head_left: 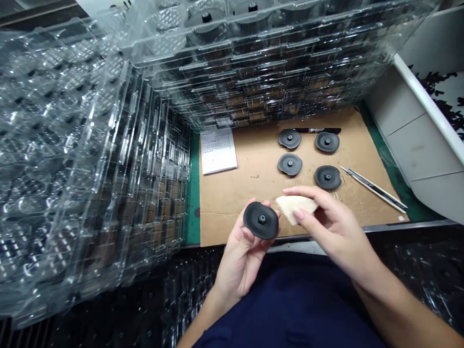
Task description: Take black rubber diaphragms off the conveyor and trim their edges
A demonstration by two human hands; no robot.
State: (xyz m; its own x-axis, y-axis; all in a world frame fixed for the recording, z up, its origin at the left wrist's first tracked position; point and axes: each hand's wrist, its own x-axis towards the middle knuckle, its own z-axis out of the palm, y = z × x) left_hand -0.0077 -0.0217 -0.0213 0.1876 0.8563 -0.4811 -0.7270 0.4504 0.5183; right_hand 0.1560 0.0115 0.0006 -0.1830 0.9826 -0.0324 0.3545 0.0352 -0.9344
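Observation:
My left hand [240,256] holds a round black rubber disc [261,220] with a small hub in its middle, fingers curled round its edge. My right hand [330,224] pinches a pale cream wedge-shaped pad [294,205] right beside the disc, its tip close to the disc's rim. Both hands hover over the near edge of a brown cardboard sheet [251,175]. Several more black discs [290,164] lie flat on the cardboard further back.
Tall stacks of clear plastic trays [79,152] fill the left, and another stack [260,62] holding discs stands behind. A printed paper slip [217,150], a black pen [318,130] and a slim metal tool [373,188] lie on the cardboard. A white bin [430,116] stands at right.

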